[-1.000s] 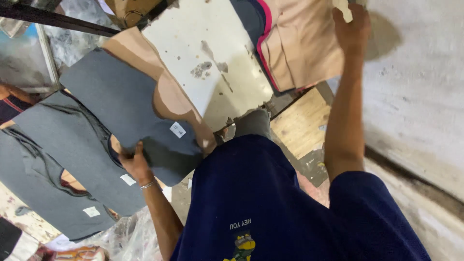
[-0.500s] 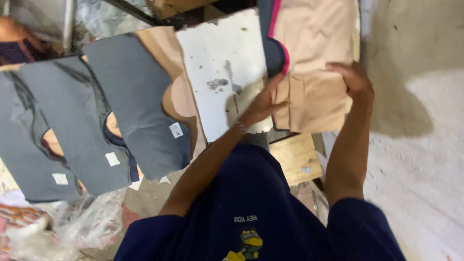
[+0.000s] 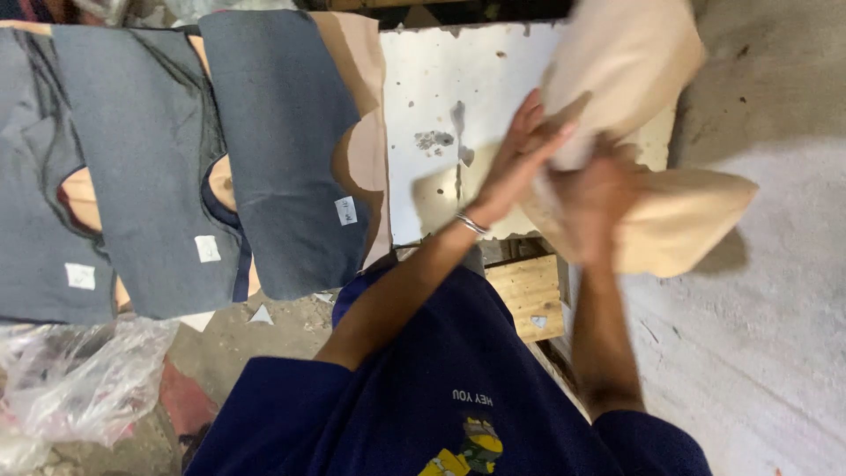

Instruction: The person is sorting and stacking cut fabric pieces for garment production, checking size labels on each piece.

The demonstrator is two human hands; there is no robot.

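Both my hands are on a bundle of beige fabric pieces, lifted above the right end of a stained white board. My left hand, with a thin bangle at the wrist, presses flat against the bundle's left side. My right hand grips it from below and is blurred by motion. The upper part of the beige bundle folds up and away from me. I cannot tell how many pieces are in the bundle.
Several dark grey cut fabric pieces with small white tags lie overlapped left of the board, over tan pieces. A crumpled clear plastic bag lies lower left. A wooden block sits under the board. Concrete floor runs along the right.
My left hand left the grey pieces and came over to the beige stack. Both hands have now picked the beige bundle up off the board.
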